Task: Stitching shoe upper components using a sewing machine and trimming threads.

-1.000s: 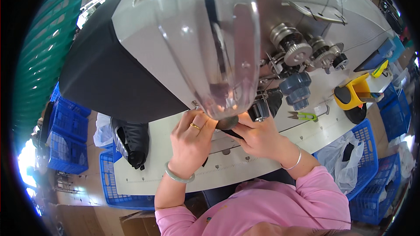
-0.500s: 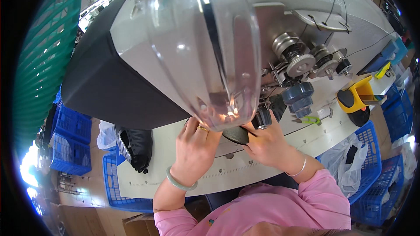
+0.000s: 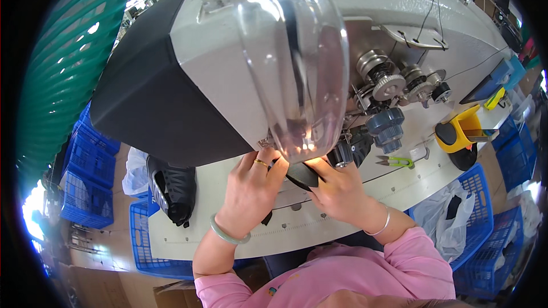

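At far left, a green, ribbed plastic screen (image 3: 74, 57) above stacked blue plastic crates (image 3: 88, 194). Next, a black-and-grey shoe (image 3: 180, 185) at the left end of a pale, curved-edged worktable (image 3: 194, 242), near a grey sewing machine (image 3: 208, 74) with an angular black cover. Reaches with left hand (image 3: 246, 191) to the lower end of a clear, rounded plastic guard (image 3: 311, 74), fingers bent and close together, tips partly hidden; cannot tell how firm a hold. At centre, just below the guard and between both hands, a dark, curved, flat piece (image 3: 302, 176). Pinches its right side with right hand (image 3: 341, 188), fingers bent in close. Above, round metal tension dials (image 3: 388, 86). Farther right on the table, green-handled snips (image 3: 404, 162), then a yellow plastic holder (image 3: 467, 120). Beyond the table's edge, a blue plastic basket (image 3: 484, 194) with a white plastic bag (image 3: 445, 222).
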`<state>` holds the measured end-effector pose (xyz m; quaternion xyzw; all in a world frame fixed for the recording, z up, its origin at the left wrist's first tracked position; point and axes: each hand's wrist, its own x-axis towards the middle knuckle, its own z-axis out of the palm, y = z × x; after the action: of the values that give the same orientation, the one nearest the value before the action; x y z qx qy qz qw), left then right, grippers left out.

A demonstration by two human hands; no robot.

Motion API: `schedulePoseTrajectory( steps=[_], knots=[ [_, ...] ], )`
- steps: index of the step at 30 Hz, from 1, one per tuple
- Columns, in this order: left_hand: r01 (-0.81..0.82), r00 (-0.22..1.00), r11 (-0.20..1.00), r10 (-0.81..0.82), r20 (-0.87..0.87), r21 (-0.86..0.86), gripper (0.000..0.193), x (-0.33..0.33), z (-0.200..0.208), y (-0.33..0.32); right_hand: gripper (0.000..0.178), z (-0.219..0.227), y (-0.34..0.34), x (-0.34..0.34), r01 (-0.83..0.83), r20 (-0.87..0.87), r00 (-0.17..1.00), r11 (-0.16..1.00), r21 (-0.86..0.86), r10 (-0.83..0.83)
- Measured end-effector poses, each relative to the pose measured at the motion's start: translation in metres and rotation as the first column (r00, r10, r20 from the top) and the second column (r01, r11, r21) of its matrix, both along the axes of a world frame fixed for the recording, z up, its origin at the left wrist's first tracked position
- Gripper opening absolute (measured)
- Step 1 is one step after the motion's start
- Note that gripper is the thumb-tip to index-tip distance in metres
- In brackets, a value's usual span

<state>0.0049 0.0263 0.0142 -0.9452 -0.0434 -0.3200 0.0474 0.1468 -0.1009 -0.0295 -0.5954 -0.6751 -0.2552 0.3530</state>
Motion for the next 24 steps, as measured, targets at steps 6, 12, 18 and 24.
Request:
schedulePoseTrajectory(
  steps=[6,12,18,24],
  knots=[
    [0.027,1.000,0.999,-0.027,0.003,0.027,0.033,-0.001,0.007,-0.001,0.008,0.002,-0.001,-0.001,-0.021,-0.040,0.999,0.999,-0.039,0.019],
    [0.053,0.999,0.998,-0.053,0.002,0.034,0.030,-0.002,0.005,-0.002,0.023,0.001,-0.001,0.006,-0.011,-0.076,0.997,0.997,-0.076,0.006],
    [0.064,0.997,0.998,-0.063,0.052,-0.017,0.030,0.000,0.003,0.000,0.038,0.004,-0.004,0.014,-0.088,-0.144,0.987,0.982,-0.167,0.064],
    [0.010,0.999,0.999,-0.012,0.050,0.047,0.035,0.001,0.006,-0.006,0.041,0.000,-0.005,0.014,-0.076,-0.090,0.994,0.983,-0.166,0.061]
  ],
)
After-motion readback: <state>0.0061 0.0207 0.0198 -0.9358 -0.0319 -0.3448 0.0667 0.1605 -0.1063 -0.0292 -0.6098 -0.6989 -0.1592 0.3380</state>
